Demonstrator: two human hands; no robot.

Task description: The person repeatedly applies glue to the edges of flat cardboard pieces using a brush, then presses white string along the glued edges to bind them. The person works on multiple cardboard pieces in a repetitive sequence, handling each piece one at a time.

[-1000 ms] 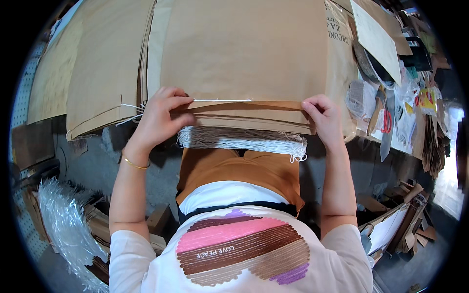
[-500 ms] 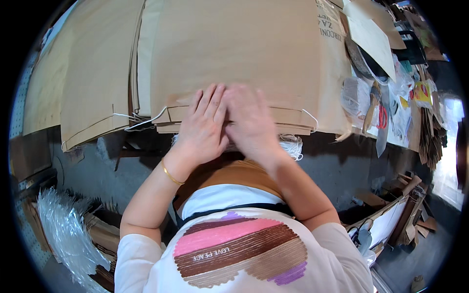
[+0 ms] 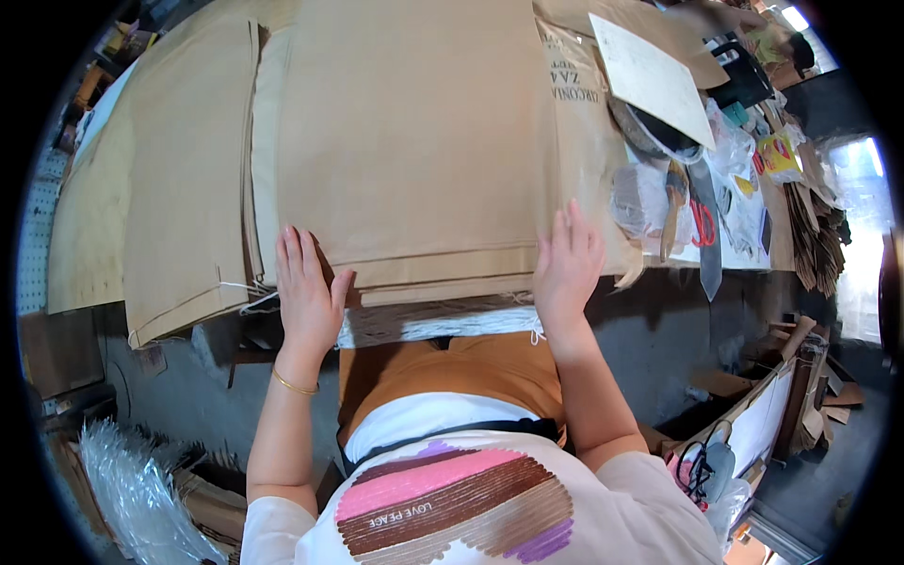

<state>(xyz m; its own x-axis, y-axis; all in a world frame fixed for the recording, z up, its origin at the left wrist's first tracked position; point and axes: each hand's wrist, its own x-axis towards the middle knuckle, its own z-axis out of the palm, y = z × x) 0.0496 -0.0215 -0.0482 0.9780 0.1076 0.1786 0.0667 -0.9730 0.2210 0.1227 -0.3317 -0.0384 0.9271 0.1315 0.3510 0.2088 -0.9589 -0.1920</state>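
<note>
A large brown kraft paper sheet or bag (image 3: 414, 141) lies flat before me, its folded layers stacked along the near edge. My left hand (image 3: 309, 297) rests at its near left corner, fingers straight and thumb apart. At the near right corner is my right hand (image 3: 569, 273), fingers stretched out and slightly blurred. Neither hand holds anything. Between my waist and the table edge hangs a bundle of white strings (image 3: 438, 323). To the left lies another brown paper stack (image 3: 188, 179), with a white cord handle (image 3: 247, 286) at its near right corner.
On the right of the table are a brush (image 3: 673, 212), red-handled scissors (image 3: 702, 224), a long flat blade (image 3: 708, 254), plastic bags and a white board (image 3: 650, 75) over a round container. Clear plastic strips (image 3: 141, 490) stand at lower left. Cardboard leans at lower right.
My hands have moved apart from the middle of the near edge to its two corners. The cord handles at the middle paper's near edge no longer show.
</note>
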